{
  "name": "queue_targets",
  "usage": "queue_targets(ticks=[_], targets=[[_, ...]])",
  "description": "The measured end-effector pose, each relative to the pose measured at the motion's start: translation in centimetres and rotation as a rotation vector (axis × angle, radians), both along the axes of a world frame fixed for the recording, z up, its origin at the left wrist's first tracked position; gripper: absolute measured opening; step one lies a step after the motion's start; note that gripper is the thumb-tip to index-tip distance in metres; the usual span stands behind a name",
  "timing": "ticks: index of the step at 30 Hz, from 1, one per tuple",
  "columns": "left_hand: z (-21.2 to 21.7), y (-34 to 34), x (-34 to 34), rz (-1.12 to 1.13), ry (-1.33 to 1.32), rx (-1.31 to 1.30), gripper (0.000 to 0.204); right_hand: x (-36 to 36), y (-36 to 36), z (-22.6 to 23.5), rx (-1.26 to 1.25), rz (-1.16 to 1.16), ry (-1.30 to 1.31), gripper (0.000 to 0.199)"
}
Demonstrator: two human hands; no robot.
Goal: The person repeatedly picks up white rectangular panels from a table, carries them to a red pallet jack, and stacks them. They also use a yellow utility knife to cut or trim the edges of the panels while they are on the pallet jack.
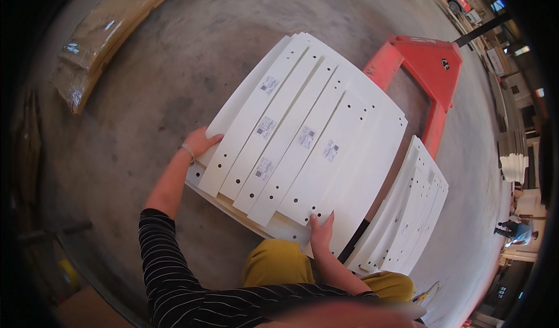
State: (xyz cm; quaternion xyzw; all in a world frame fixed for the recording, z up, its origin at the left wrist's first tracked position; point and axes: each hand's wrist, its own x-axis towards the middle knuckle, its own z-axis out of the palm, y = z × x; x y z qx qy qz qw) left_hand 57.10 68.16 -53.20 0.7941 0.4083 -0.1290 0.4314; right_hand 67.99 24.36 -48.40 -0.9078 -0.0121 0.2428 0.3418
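Observation:
A stack of flat white panels and strips (361, 121) lies slantwise before me, with dark drilled holes and several small printed labels on the top pieces. My left hand (201, 143) is closed round the left edge of the stack, thumb on top and the other fingers hidden beneath. At the near end, my right hand (321, 235) holds a wide white panel, its thumb and one finger showing at the edge. Its remaining fingers are out of sight. The top strips overlap like steps, and their near ends are uneven.
A second, narrower stack of white panels (407, 211) sits to the right across a dark gap. Behind both stands a red pallet truck (428, 66) with a black handle. A film-wrapped brown package (93, 48) lies far left. Another person (515, 232) is at the far right.

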Motion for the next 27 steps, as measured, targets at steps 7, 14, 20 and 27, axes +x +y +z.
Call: queue_targets(ticks=[7, 14, 20, 27], targets=[[-0.8, 0.8, 0.4, -0.044, -0.039, -0.091, 0.056, 0.0, -1.4, -1.0, 0.079, 0.028, 0.004, 0.075], [-0.9, 1.0, -0.2, 0.369, -0.141, -0.962, 0.06, 5.2, -10.6, 0.3, -0.076, -0.118, -0.368, 0.047], [0.7, -0.3, -0.4, 0.401, -0.149, -0.94, 0.062, 4.7, -14.7, -1.0, 0.237, -0.531, 0.38, 0.052], [0.7, -0.1, -0.9, 0.436, -0.041, -0.903, 0.065, 3.9, -14.8, -2.3, 0.541, -0.441, 0.481, 0.057]])
